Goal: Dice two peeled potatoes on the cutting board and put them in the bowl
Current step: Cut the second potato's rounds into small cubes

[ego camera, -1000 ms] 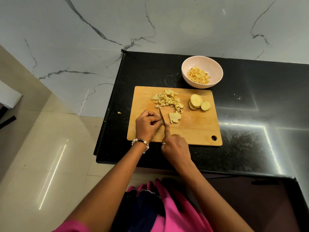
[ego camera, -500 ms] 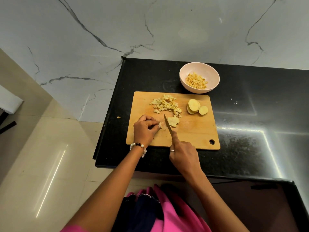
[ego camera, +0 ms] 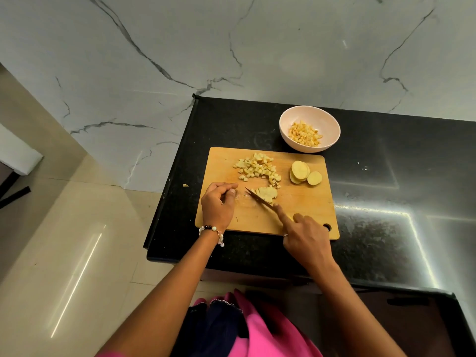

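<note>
A wooden cutting board (ego camera: 304, 212) lies on the black counter. On it are a pile of diced potato (ego camera: 257, 168), a few round potato slices (ego camera: 300, 171) and a partly cut potato piece (ego camera: 269, 193). My right hand (ego camera: 306, 240) grips a knife (ego camera: 258, 198), index finger along its spine, and the blade lies slanted against the left side of the cut piece. My left hand (ego camera: 219, 203) rests on the board left of the blade with fingers curled, apart from the potato and holding nothing I can see. The pink bowl (ego camera: 284, 130) behind the board holds diced potato.
The black counter (ego camera: 386, 176) ends just left of the board, with tiled floor below. A small potato bit (ego camera: 185, 185) lies on the counter left of the board. A marble wall stands behind the bowl.
My left hand has drawn back to the left, off the potato piece. The knife has moved right and its blade now slants against that piece.
</note>
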Available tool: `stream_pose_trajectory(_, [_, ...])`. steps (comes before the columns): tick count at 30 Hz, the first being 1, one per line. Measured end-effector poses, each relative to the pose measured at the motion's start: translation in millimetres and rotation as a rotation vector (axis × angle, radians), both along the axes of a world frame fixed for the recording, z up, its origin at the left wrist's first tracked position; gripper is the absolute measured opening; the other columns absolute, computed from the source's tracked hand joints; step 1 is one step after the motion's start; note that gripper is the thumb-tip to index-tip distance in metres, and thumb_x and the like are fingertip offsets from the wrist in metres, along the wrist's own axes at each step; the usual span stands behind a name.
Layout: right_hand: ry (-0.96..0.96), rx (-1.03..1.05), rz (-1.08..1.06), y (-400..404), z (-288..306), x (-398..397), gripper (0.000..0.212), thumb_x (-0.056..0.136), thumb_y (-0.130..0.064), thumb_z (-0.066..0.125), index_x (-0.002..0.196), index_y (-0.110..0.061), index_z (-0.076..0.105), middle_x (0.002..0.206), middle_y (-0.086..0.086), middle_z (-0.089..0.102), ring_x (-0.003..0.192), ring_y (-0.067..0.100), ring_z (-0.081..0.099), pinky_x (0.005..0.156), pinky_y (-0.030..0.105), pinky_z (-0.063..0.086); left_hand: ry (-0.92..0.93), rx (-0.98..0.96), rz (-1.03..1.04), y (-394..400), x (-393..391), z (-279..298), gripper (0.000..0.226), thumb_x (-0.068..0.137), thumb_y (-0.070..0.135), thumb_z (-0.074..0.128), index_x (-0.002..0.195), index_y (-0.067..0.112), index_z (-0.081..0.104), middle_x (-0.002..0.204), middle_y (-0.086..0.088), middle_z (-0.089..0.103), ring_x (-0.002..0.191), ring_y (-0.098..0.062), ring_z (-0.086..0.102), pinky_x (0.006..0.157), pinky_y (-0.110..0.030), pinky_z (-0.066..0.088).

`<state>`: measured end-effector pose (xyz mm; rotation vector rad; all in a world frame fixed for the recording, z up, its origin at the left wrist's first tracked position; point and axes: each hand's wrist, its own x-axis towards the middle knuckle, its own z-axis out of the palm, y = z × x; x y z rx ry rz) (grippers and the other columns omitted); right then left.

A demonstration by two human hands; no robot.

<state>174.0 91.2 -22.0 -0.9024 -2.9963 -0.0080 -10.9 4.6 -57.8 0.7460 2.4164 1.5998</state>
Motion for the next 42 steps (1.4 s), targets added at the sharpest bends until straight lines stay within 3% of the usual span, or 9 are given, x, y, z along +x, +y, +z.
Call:
stream_pose_trajectory(4, [-0.028,-0.006,-0.022,30,5,-11,0.059,0.094,-0.029,0.042,0.148,-0.038,0.022,0.094,0.006,0.058,0.072,0.021,0.049,0.052,0.028,0.029,0.02,-0.007,-0.001,2,3,0,0.017,0.086,0.006,0.062,0.096,0.012,0.075,0.096,0.0,0.063,0.085,-0.007,0.059,0.067,-0.003,0.043])
stream_pose_trajectory(9, [-0.055,-0.012,-0.066,50,6,-29,0.056,0.096,-0.029,0.036,0.147,-0.043,0.016,0.097,0.003,0.056,0.082,0.02,0.052,0.056,0.03,0.035,0.05,-0.034,-0.016,2,4,-2,0.016,0.085,0.007,0.064,0.095,0.012,0.075,0.095,0.002,0.062,0.084,-0.006,0.057,0.068,-0.003,0.042])
stream_pose_trajectory(16, [0.14,-0.17,0.051,58,5,4,0.053,0.089,-0.017,0.041,0.137,-0.039,0.046,0.075,0.002,0.057,0.071,0.024,0.049,0.051,0.035,0.04,0.057,-0.044,-0.008,3,4,-1,0.017,0.086,0.007,0.063,0.097,0.012,0.075,0.095,0.001,0.062,0.082,-0.002,0.056,0.066,-0.002,0.042])
stream_pose_trajectory(19, [0.067,-0.138,0.138,57,0,24,0.059,0.081,-0.017,0.037,0.135,-0.038,0.049,0.083,0.0,0.059,0.075,0.022,0.048,0.05,0.034,0.039,0.087,-0.051,-0.017,4,6,0,0.018,0.086,0.009,0.064,0.1,0.013,0.074,0.095,0.001,0.061,0.08,-0.006,0.056,0.064,-0.001,0.041])
stream_pose_trajectory(22, [0.053,-0.134,0.109,60,-8,29,0.06,0.082,-0.01,0.051,0.135,-0.037,0.05,0.096,0.004,0.057,0.084,0.025,0.05,0.052,0.033,0.042,0.13,-0.087,-0.019,5,8,0,0.018,0.085,0.009,0.065,0.1,0.014,0.074,0.094,0.001,0.06,0.08,-0.007,0.055,0.064,0.0,0.039])
stream_pose_trajectory(27, [0.136,-0.052,-0.017,66,-17,16,0.059,0.08,-0.008,0.062,0.133,-0.032,0.054,0.098,0.009,0.056,0.086,0.029,0.051,0.055,0.034,0.041,0.146,-0.121,-0.027,6,9,1,0.019,0.084,0.008,0.065,0.099,0.014,0.075,0.094,0.001,0.059,0.081,-0.006,0.053,0.067,0.001,0.038])
stream_pose_trajectory(33, [0.175,-0.051,-0.124,65,-17,8,0.054,0.083,-0.007,0.06,0.131,-0.032,0.056,0.097,0.01,0.056,0.084,0.03,0.051,0.055,0.032,0.032,0.148,-0.145,-0.034,6,9,-1,0.018,0.084,0.008,0.065,0.098,0.014,0.075,0.095,0.001,0.058,0.082,-0.007,0.053,0.066,-0.001,0.038])
stream_pose_trajectory(37, [0.222,-0.231,-0.197,69,-12,16,0.05,0.089,-0.009,0.05,0.13,-0.036,0.055,0.098,0.002,0.053,0.089,0.024,0.048,0.06,0.036,0.045,0.115,-0.147,-0.02,8,9,1,0.018,0.085,0.01,0.064,0.1,0.012,0.075,0.094,0.0,0.059,0.078,-0.006,0.052,0.066,-0.005,0.042])
stream_pose_trajectory(42, [0.479,-0.543,-0.306,78,-7,29,0.044,0.09,-0.002,0.052,0.126,-0.026,0.06,0.095,0.0,0.057,0.088,0.02,0.052,0.07,0.037,0.047,0.066,-0.169,0.035,38,14,21,0.021,0.089,0.014,0.061,0.108,0.014,0.071,0.101,-0.005,0.062,0.082,-0.01,0.053,0.075,-0.02,0.044])
